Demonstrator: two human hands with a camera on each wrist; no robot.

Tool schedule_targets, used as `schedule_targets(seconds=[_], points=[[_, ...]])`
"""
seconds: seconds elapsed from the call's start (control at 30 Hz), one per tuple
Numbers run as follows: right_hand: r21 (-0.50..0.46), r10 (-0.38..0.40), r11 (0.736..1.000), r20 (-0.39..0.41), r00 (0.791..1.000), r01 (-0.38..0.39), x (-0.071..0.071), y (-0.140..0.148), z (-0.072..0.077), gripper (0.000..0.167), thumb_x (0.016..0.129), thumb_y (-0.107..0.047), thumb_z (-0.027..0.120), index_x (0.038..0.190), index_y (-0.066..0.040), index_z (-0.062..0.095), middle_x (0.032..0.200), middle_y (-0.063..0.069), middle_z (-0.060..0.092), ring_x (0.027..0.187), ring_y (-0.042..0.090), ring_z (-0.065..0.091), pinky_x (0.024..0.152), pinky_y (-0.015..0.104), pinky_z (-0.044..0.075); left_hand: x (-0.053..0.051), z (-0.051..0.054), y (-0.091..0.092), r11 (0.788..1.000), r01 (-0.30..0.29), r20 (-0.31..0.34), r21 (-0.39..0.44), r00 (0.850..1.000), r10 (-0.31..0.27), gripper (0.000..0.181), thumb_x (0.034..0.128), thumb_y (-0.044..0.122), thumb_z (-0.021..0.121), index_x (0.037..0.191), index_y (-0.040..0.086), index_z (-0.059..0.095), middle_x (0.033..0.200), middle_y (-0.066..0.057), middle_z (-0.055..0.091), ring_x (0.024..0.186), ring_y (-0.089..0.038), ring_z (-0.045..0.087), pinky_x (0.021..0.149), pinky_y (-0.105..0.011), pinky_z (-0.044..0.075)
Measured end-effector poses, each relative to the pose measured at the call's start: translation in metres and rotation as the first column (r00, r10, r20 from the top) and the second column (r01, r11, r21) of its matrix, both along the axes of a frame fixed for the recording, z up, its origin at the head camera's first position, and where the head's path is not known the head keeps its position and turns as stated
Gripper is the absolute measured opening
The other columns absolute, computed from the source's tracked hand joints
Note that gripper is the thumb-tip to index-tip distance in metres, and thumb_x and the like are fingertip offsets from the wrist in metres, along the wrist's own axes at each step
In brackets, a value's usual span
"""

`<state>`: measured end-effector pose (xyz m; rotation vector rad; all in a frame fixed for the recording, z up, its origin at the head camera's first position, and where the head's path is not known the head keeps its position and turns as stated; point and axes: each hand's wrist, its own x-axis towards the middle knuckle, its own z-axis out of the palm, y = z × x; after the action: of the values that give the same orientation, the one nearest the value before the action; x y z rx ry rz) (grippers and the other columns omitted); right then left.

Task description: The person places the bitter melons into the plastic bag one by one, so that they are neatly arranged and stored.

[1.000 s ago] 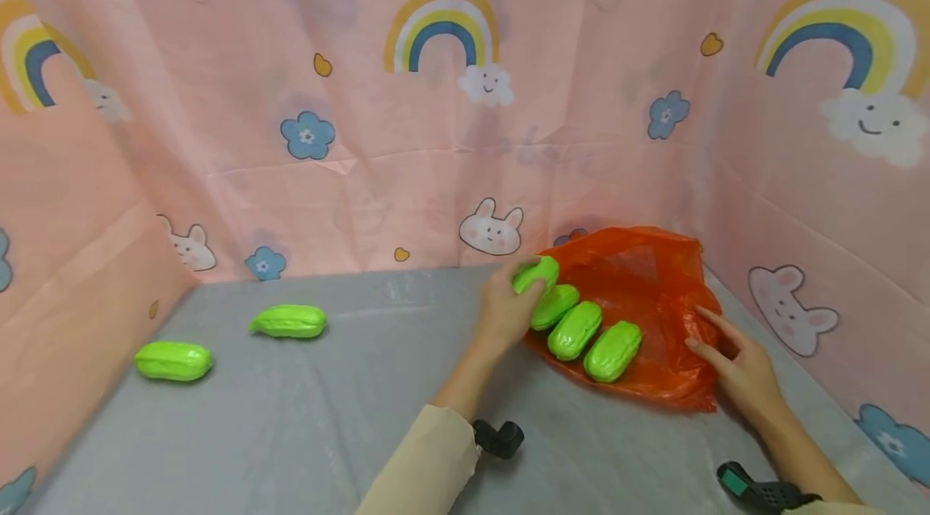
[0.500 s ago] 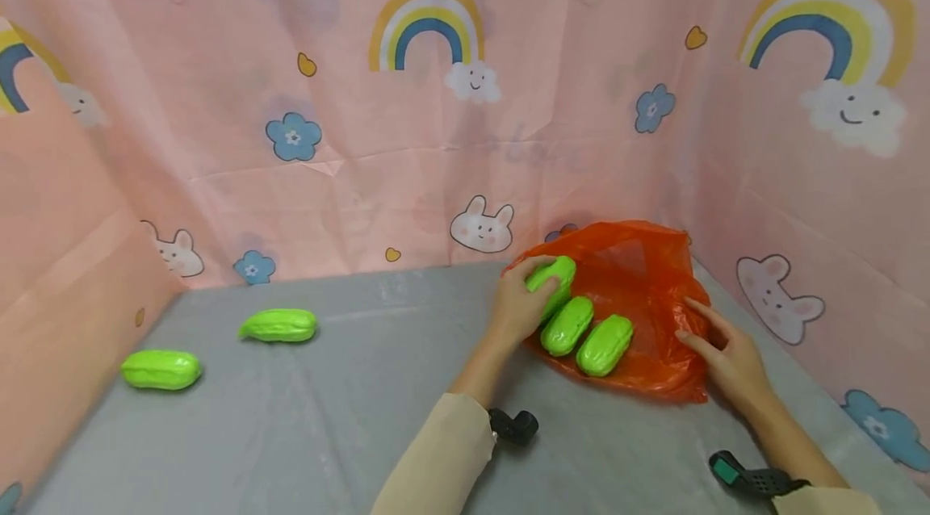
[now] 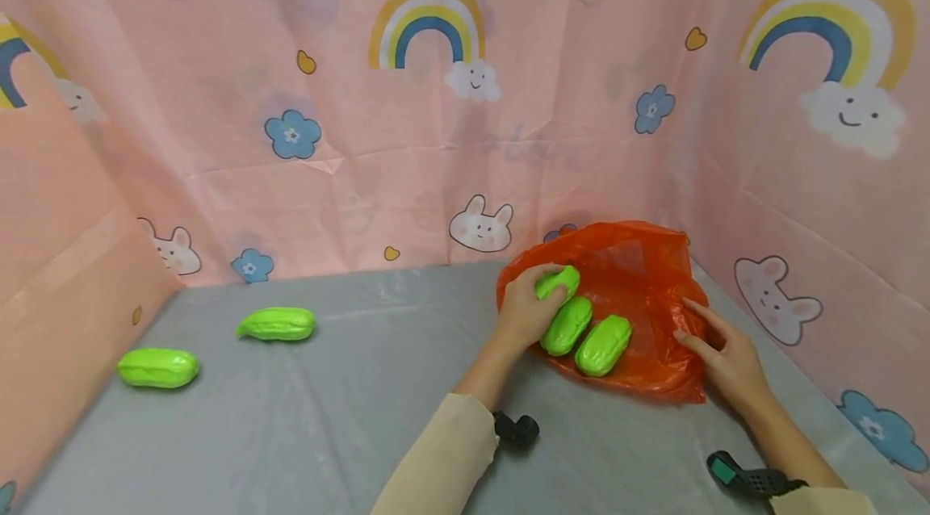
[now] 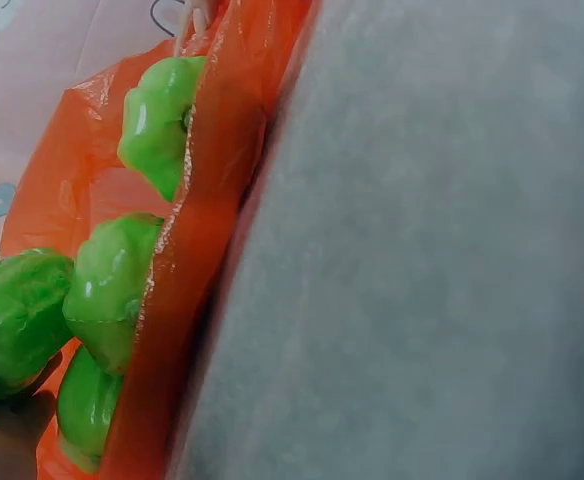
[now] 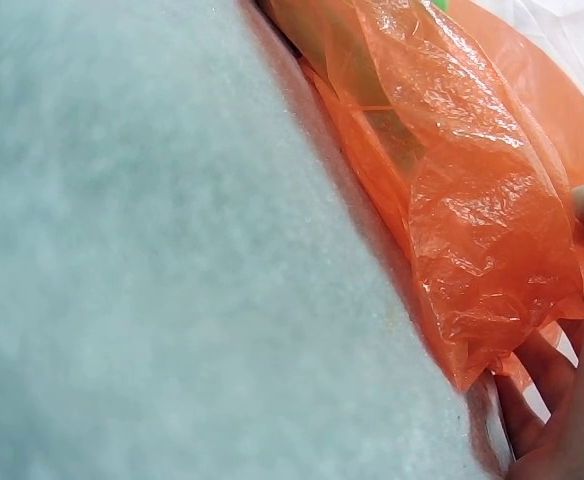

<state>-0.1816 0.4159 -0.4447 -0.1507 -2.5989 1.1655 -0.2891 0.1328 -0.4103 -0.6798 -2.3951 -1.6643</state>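
head view. left hand (image 3: 525, 311), right of centre: thumb and fingers were curled round a held gourd (image 3: 559, 282), glossy green, over the left part of an orange-red bag (image 3: 654, 337). the bag, thin and crumpled, lay with its mouth spread, right of centre. within it, below the left hand: a second gourd (image 3: 567, 327) and, to its lower right, a third gourd (image 3: 603, 346), side by side and slanted. right hand (image 3: 732, 362), right of frame: forefinger and thumb were spread apart, tips against the bag's right side. on the grey tabletop (image 3: 349, 410), left of frame: a pointed gourd (image 3: 278, 324) and, to its lower left, a blunt gourd (image 3: 158, 368), apart from each other. black wrist devices (image 3: 756, 481), one to each arm, near the beige sleeves (image 3: 439, 454). behind: a pink curtain (image 3: 530, 6), printed with rainbows, flowers and rabbits.

left wrist view. the held gourd sat at the left edge, with fingers about it. three more gourds stood in a slanting row inside the bag, from upper centre to lower left; grey surface at right.

right wrist view. crumpled bag, upper right; right hand at the right edge, fingers partly behind the film. whether they gripped it could not be told.
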Motion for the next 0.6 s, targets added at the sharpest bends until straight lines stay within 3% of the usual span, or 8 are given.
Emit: schedule_targets(seconds=[0.07,0.1,0.2,0.3,0.4,0.47,0.5,0.6], points=[[-0.011,0.005,1.0,0.006,1.0,-0.005,-0.0005,-0.0001,0.0002,0.066,0.102,-0.039,0.057,0.157,-0.01,0.036,0.156,0.03,0.04,0.131,0.047,0.042,0.108,0.065,0.04,0.0004,-0.0012,-0.0005,1.0,-0.004,0.003,-0.01,1.0,0.004,0.031,0.0961,0.024,0.064,0.126,0.018,0.07,0.124,-0.001,0.07,0.102,-0.013,0.062,0.092,-0.026,0.054],[-0.015,0.007,1.0,0.009,1.0,-0.006,-0.0006,-0.0001,0.0002,0.066,0.102,-0.039,0.057,0.157,-0.01,0.035,0.156,0.03,0.039,0.132,0.047,0.041,0.108,0.068,0.038,0.0007,-0.0018,-0.0006,1.0,-0.004,0.005,-0.014,1.0,0.005,0.031,0.0961,0.025,0.064,0.126,0.019,0.07,0.124,0.0,0.07,0.103,-0.014,0.062,0.093,-0.026,0.054],[-0.001,0.005,1.0,0.008,1.0,-0.005,-0.0009,0.0002,-0.0002,0.065,0.102,-0.039,0.057,0.157,-0.011,0.036,0.156,0.029,0.04,0.131,0.046,0.042,0.114,0.046,0.042,0.0011,-0.0031,-0.0013,1.0,-0.005,0.005,-0.027,1.0,0.005,0.031,0.0962,0.025,0.064,0.126,0.019,0.07,0.124,0.0,0.07,0.104,-0.014,0.062,0.093,-0.027,0.054],[0.015,0.0,1.0,-0.001,1.0,0.0,-0.0009,0.0002,-0.0004,0.064,0.102,-0.039,0.058,0.157,-0.012,0.037,0.154,0.028,0.043,0.129,0.044,0.042,0.11,0.033,0.043,0.0009,-0.004,-0.0015,0.999,0.002,0.007,-0.042,1.0,-0.002,0.03,0.0966,0.026,0.064,0.126,0.021,0.07,0.124,0.001,0.07,0.103,-0.013,0.062,0.092,-0.026,0.054],[0.022,-0.004,1.0,-0.008,1.0,0.005,-0.0009,0.0002,-0.0005,0.064,0.102,-0.039,0.058,0.157,-0.013,0.038,0.153,0.028,0.044,0.127,0.042,0.043,0.106,0.027,0.042,0.0004,-0.0048,-0.0013,0.998,0.009,0.005,-0.059,1.0,-0.009,0.031,0.0972,0.027,0.064,0.127,0.022,0.07,0.125,0.002,0.07,0.102,-0.013,0.062,0.091,-0.025,0.053],[0.021,-0.004,1.0,-0.008,1.0,0.004,-0.0008,0.0001,-0.0001,0.064,0.102,-0.039,0.058,0.157,-0.013,0.038,0.153,0.028,0.044,0.127,0.04,0.043,0.109,0.035,0.044,0.0001,-0.0053,-0.0012,0.997,0.012,0.005,-0.07,1.0,-0.012,0.031,0.0976,0.028,0.063,0.128,0.023,0.069,0.127,0.003,0.07,0.104,-0.013,0.062,0.092,-0.026,0.054],[0.025,-0.007,1.0,-0.007,1.0,0.007,-0.0007,0.0006,-0.0003,0.064,0.102,-0.039,0.058,0.157,-0.014,0.038,0.153,0.028,0.045,0.127,0.032,0.046,0.104,0.025,0.043,0.0001,-0.0054,-0.0011,0.997,0.012,0.001,-0.075,1.0,-0.012,0.032,0.0977,0.028,0.063,0.128,0.024,0.069,0.129,0.002,0.069,0.108,-0.014,0.063,0.095,-0.027,0.054],[0.026,-0.003,1.0,-0.016,1.0,0.003,0.0,0.0018,-0.001,0.063,0.101,-0.038,0.059,0.156,-0.014,0.039,0.152,0.028,0.046,0.12,0.008,0.047,0.099,0.018,0.043,0.001,-0.0055,-0.0003,0.996,0.014,-0.012,-0.089,1.0,-0.015,0.033,0.0979,0.028,0.062,0.13,0.022,0.068,0.138,-0.001,0.066,0.123,-0.017,0.062,0.107,-0.033,0.05]])
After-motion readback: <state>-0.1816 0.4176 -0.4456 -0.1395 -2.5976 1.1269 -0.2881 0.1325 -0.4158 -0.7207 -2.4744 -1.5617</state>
